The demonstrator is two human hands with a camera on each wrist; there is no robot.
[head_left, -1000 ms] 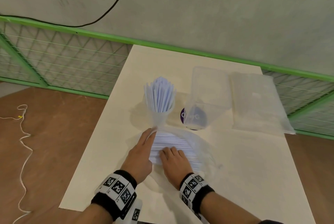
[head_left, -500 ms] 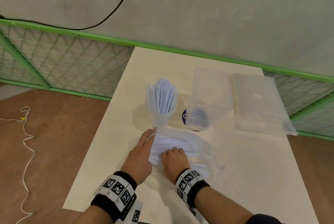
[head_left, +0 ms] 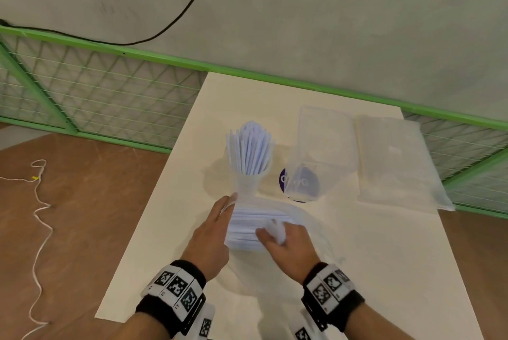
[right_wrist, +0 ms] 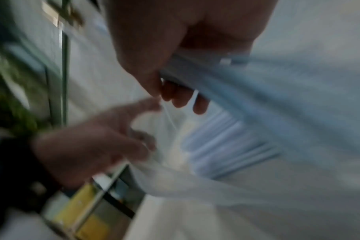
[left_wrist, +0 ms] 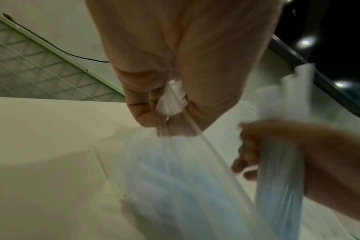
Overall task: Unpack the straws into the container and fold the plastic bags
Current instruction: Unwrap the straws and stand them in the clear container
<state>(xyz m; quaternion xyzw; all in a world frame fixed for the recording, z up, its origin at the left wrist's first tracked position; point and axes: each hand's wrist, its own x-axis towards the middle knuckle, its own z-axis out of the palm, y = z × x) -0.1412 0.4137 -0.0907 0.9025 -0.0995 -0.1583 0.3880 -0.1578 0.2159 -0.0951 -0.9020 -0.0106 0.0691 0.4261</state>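
Here L hand (head_left: 211, 232) pinches the bag (left_wrist: 175, 162) edge w/ curled fingers (left_wrist: 142, 104); R hand (head_left: 288, 243) grips a straw bundle (left_wrist: 282, 170) on the worktop (head_left: 384, 271).

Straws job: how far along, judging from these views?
Done: one batch of straws stands in the container; a flattened bag lies behind. In hand: left hand pinches the open bag; right hand grips a bundle. Left: the remaining straws, this bag's fold, and the far bag, contents unclear.
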